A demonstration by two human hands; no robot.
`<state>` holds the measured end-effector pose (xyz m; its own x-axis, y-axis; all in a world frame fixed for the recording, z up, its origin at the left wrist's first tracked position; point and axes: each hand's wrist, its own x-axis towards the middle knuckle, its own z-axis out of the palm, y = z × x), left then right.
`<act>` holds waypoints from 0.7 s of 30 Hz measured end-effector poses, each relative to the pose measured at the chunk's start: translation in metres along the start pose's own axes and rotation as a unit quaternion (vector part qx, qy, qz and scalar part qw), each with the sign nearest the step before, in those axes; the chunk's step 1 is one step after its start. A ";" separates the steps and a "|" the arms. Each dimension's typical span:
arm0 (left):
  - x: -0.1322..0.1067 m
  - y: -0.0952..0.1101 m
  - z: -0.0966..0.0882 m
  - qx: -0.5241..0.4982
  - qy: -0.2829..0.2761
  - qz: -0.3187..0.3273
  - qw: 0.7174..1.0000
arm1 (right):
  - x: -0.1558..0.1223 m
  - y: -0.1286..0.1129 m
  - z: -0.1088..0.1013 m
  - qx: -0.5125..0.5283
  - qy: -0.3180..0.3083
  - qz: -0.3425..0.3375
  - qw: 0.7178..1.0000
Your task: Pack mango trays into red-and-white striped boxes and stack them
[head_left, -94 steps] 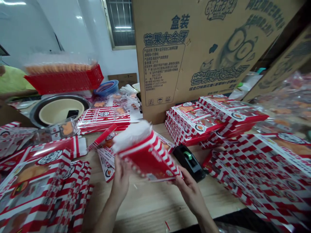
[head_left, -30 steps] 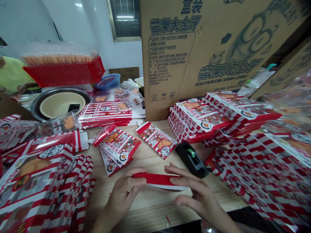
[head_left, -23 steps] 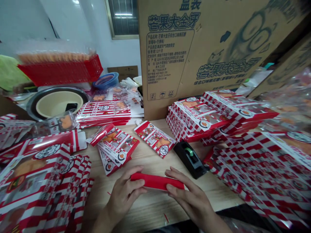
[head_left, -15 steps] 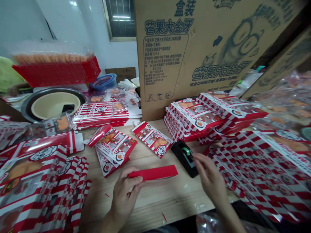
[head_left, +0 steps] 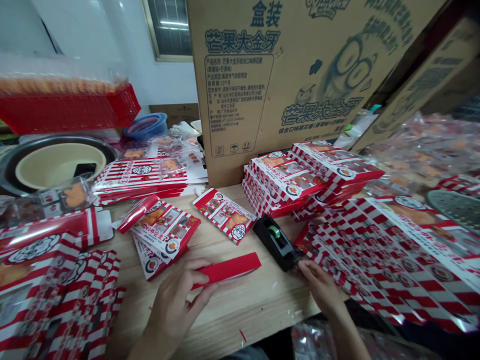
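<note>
My left hand (head_left: 173,300) is shut on a folded flat red card sleeve (head_left: 228,269), which sticks out to the right above the wooden table. My right hand (head_left: 318,290) is at the front end of a black tape dispenser (head_left: 276,243) with a green core, its fingertips bunched against the dispenser. Whether those fingers pinch any tape is too small to tell. Beyond the red sleeve lie a small pile of red-and-white striped snack boxes (head_left: 162,234) and a single box (head_left: 225,216).
Stacks of striped boxes (head_left: 285,180) stand against a large printed cardboard carton (head_left: 262,85). More stacks fill both sides of the table. At the back left are a steel basin with a cream bowl (head_left: 52,162), a red plastic crate (head_left: 63,111) and a blue bowl (head_left: 146,126).
The red box from earlier is now folded flat. My right hand has let go of it and moved to the tape dispenser, while my left hand keeps it. The view has swung slightly.
</note>
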<state>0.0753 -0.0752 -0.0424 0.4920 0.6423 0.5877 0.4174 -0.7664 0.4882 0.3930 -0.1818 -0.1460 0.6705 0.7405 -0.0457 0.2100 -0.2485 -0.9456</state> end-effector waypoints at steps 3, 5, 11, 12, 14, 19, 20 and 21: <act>0.009 0.008 -0.001 0.020 -0.017 0.034 0.999 | -0.003 0.014 0.010 -0.021 0.074 0.001 0.997; 0.013 0.012 -0.001 0.030 -0.017 0.049 0.998 | -0.007 0.014 0.011 -0.030 0.103 0.000 0.994; 0.009 0.021 0.006 0.040 -0.015 0.043 0.998 | -0.055 -0.049 0.018 0.033 0.103 0.000 0.994; 0.008 0.023 0.008 0.041 -0.012 0.046 0.998 | -0.067 -0.068 0.025 0.091 0.099 -0.005 0.991; 0.007 0.026 0.010 0.046 -0.016 0.054 0.997 | -0.087 -0.104 0.048 0.205 0.001 -0.001 0.979; 0.012 0.031 0.008 0.092 -0.058 0.080 0.991 | -0.098 -0.144 0.108 0.302 -0.100 0.072 0.945; 0.013 0.032 0.007 0.103 -0.072 0.085 0.988 | -0.097 -0.142 0.114 0.308 -0.105 0.084 0.942; 0.014 0.032 0.006 0.112 -0.088 0.092 0.986 | -0.095 -0.139 0.117 0.318 -0.107 0.091 0.938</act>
<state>0.0998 -0.0908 -0.0229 0.6921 0.4991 0.5215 0.4573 -0.8621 0.2182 0.2169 -0.1443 -0.0482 0.4811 0.8474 -0.2245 -0.4069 -0.0109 -0.9134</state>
